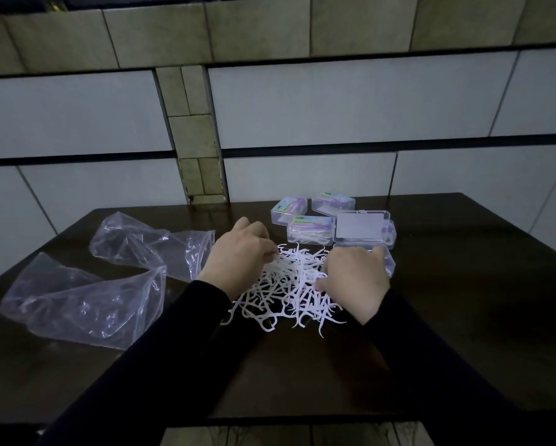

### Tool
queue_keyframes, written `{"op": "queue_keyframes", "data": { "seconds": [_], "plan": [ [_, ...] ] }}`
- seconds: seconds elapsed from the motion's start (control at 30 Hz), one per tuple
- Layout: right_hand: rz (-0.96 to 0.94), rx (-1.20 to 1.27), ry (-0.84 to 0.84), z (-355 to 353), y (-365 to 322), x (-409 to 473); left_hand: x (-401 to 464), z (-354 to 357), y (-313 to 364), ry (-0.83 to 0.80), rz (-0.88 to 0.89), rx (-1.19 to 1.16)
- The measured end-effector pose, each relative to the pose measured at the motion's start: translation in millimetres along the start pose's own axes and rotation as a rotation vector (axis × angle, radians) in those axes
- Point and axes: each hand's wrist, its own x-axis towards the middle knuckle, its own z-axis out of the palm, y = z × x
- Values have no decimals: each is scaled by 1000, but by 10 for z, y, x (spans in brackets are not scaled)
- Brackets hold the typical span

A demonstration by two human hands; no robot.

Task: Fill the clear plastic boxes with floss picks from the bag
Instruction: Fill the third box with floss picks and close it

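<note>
A loose pile of white floss picks [286, 291] lies on the dark table [463, 300]. My left hand [241, 255] rests on the pile's left side with fingers curled into the picks. My right hand [354, 272] is on the pile's right side, fingers curled down among the picks. An open clear box [387, 259] stands just behind my right hand, its lid [362, 226] raised. Behind it stand three closed clear boxes with colourful labels [309, 228] [289, 209] [333, 202]. The empty clear plastic bag [86, 284] lies crumpled at the left.
A tiled wall [334, 107] rises right behind the table's far edge. The table's near edge [302, 421] runs below my forearms. Bare dark tabletop spreads at the right.
</note>
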Motion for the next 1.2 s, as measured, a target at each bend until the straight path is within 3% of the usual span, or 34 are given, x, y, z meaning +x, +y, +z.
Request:
{"op": "queue_keyframes", "data": {
  "seconds": [0.63,0.93,1.2],
  "plan": [
    [22,231,222,-32,136,91,29,-45,-169,322,-34,-22],
    [-32,407,349,-110,211,79,14,-56,-22,448,-142,-195],
    [-23,586,215,-39,296,119,21,-72,66,465,-181,-237]
  ]
}}
